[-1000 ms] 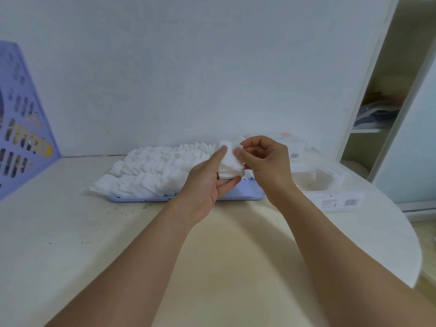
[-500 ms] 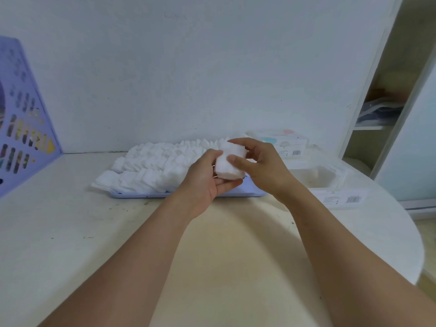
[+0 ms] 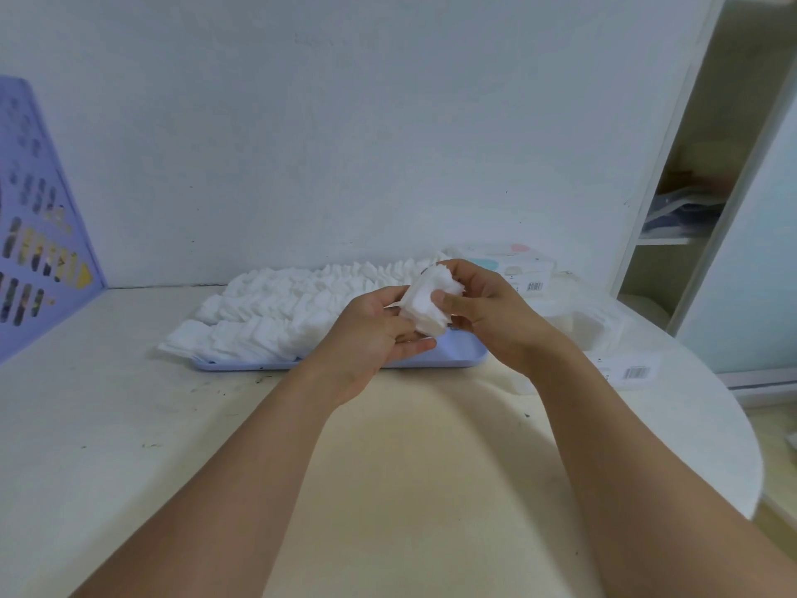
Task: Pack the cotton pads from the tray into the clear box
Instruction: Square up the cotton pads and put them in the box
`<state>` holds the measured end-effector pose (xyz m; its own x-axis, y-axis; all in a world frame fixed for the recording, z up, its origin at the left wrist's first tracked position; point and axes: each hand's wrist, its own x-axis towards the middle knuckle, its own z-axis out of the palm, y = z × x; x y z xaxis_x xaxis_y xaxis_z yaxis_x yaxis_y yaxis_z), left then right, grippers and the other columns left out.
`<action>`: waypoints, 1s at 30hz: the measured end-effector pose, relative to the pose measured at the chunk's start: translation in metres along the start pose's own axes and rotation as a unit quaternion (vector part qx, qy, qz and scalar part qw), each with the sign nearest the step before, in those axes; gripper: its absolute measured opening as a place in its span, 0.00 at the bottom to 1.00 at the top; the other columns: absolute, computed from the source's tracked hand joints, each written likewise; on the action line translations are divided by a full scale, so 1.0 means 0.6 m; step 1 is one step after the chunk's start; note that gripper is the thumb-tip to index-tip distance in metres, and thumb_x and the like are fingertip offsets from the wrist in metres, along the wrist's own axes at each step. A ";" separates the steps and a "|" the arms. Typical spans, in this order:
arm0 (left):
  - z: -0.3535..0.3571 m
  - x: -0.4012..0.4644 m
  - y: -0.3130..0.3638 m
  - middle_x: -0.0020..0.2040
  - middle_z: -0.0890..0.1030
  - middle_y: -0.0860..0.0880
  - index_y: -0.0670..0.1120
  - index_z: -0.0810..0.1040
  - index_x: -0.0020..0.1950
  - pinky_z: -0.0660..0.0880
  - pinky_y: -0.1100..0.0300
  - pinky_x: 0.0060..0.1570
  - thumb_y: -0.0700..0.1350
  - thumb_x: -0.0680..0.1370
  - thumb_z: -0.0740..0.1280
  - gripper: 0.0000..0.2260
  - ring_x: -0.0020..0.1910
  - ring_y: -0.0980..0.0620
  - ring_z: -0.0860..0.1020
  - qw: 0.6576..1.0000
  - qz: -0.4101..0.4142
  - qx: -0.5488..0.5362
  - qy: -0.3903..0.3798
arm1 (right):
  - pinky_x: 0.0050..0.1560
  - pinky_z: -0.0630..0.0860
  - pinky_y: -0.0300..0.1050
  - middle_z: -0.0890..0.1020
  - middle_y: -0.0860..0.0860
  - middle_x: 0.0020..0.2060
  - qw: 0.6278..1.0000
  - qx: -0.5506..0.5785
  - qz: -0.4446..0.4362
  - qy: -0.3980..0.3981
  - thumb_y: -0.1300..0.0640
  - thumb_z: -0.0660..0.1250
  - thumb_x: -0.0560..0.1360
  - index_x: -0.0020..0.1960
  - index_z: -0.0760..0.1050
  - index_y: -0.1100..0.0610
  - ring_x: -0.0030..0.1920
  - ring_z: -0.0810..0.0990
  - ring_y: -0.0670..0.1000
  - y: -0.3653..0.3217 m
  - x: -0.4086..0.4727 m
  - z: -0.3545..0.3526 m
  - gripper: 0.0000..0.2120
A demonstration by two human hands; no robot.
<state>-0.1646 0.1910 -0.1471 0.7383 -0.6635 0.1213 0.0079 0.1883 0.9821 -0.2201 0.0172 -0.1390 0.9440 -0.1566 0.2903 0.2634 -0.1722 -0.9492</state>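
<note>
Holding a small stack of cotton pads (image 3: 425,302) between our left hand (image 3: 374,334) and right hand (image 3: 487,315), both gripping it, just above the tray (image 3: 457,353). Clear box (image 3: 597,328) sits right of the tray.

A single head-worn wide-angle view looks forward and down along both forearms, close over the cream round-edged table (image 3: 129,425), facing the plain white wall (image 3: 345,123) just behind it

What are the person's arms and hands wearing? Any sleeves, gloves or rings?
Nothing that shows. Both forearms are bare right down to the bottom of the picture, with no sleeves. The left hand and right hand have no gloves, and no watch, bracelet or ring is visible.
</note>
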 end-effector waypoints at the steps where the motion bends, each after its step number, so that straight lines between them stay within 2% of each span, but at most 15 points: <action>1: 0.000 -0.001 0.000 0.56 0.85 0.41 0.42 0.79 0.63 0.82 0.55 0.53 0.30 0.80 0.63 0.15 0.56 0.45 0.84 1.000 0.002 -0.004 0.001 | 0.48 0.80 0.43 0.83 0.56 0.50 1.000 0.007 -0.001 0.002 0.67 0.65 0.81 0.60 0.77 0.59 0.47 0.83 0.52 0.001 0.001 0.001 0.09; 4: 0.000 -0.001 0.000 0.54 0.86 0.40 0.41 0.80 0.62 0.83 0.57 0.49 0.34 0.81 0.63 0.12 0.55 0.44 0.85 1.000 -0.002 0.008 0.016 | 0.57 0.80 0.52 0.82 0.62 0.58 1.000 0.003 -0.010 -0.017 0.68 0.64 0.81 0.65 0.77 0.56 0.54 0.83 0.58 0.000 -0.001 0.000 0.15; 6: -0.005 -0.001 0.002 0.53 0.86 0.40 0.42 0.82 0.60 0.82 0.58 0.45 0.35 0.82 0.63 0.11 0.52 0.45 0.85 0.999 -0.009 0.031 0.022 | 0.62 0.80 0.54 0.81 0.62 0.61 0.999 -0.018 -0.006 -0.042 0.70 0.63 0.81 0.68 0.76 0.56 0.59 0.82 0.60 -0.003 -0.004 -0.002 0.18; 8: -0.012 0.000 0.006 0.51 0.86 0.40 0.43 0.83 0.57 0.81 0.59 0.41 0.35 0.82 0.63 0.11 0.46 0.47 0.86 0.999 -0.013 0.043 0.025 | 0.60 0.81 0.51 0.81 0.63 0.59 0.998 -0.044 -0.009 -0.046 0.71 0.63 0.80 0.67 0.75 0.61 0.56 0.83 0.59 -0.006 -0.005 -0.003 0.17; 10: -0.017 0.002 0.009 0.48 0.87 0.42 0.45 0.83 0.54 0.82 0.58 0.39 0.35 0.82 0.62 0.11 0.42 0.48 0.85 0.999 -0.012 0.042 0.032 | 0.54 0.81 0.47 0.81 0.62 0.53 0.998 -0.044 -0.027 -0.034 0.72 0.64 0.79 0.64 0.75 0.65 0.49 0.83 0.54 -0.009 -0.005 -0.003 0.14; 12: -0.019 0.004 0.011 0.44 0.87 0.43 0.45 0.83 0.53 0.81 0.58 0.39 0.35 0.82 0.61 0.12 0.39 0.49 0.85 0.999 -0.008 0.032 0.038 | 0.54 0.81 0.48 0.81 0.59 0.50 0.998 -0.031 -0.048 -0.022 0.72 0.66 0.78 0.62 0.76 0.67 0.49 0.82 0.53 -0.011 -0.006 -0.003 0.12; 14: -0.018 0.005 0.011 0.43 0.87 0.44 0.44 0.82 0.52 0.82 0.59 0.39 0.34 0.82 0.60 0.12 0.38 0.49 0.85 0.999 -0.005 0.018 0.040 | 0.53 0.81 0.48 0.82 0.56 0.50 0.997 -0.022 -0.067 -0.016 0.72 0.66 0.78 0.60 0.76 0.68 0.49 0.82 0.52 -0.013 -0.005 -0.003 0.11; 18: -0.016 0.004 0.009 0.45 0.87 0.42 0.42 0.82 0.54 0.82 0.60 0.39 0.35 0.82 0.61 0.11 0.41 0.48 0.86 0.999 -0.014 -0.018 0.036 | 0.47 0.80 0.40 0.83 0.54 0.48 0.997 -0.005 -0.077 -0.008 0.72 0.67 0.77 0.59 0.77 0.67 0.46 0.84 0.49 -0.012 -0.005 -0.001 0.11; 24: -0.016 0.006 0.004 0.44 0.87 0.41 0.38 0.81 0.56 0.82 0.60 0.40 0.35 0.81 0.60 0.11 0.41 0.48 0.86 0.996 -0.040 -0.058 0.050 | 0.47 0.81 0.41 0.83 0.57 0.50 0.996 -0.006 -0.083 0.007 0.73 0.68 0.76 0.58 0.78 0.69 0.47 0.84 0.51 -0.010 -0.004 -0.003 0.11; 30: -0.012 0.006 0.003 0.45 0.86 0.41 0.38 0.81 0.55 0.81 0.60 0.37 0.36 0.82 0.60 0.10 0.37 0.49 0.84 0.992 -0.026 -0.079 0.091 | 0.53 0.81 0.45 0.82 0.55 0.48 0.997 0.007 -0.067 -0.024 0.70 0.66 0.78 0.57 0.77 0.65 0.49 0.82 0.53 -0.008 -0.005 -0.004 0.09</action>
<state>-0.1571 0.1943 -0.1457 0.8438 -0.5359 0.0280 0.1443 0.2768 0.9500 -0.2247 0.0160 -0.1348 0.9085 -0.0866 0.4087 0.3901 -0.1745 -0.9041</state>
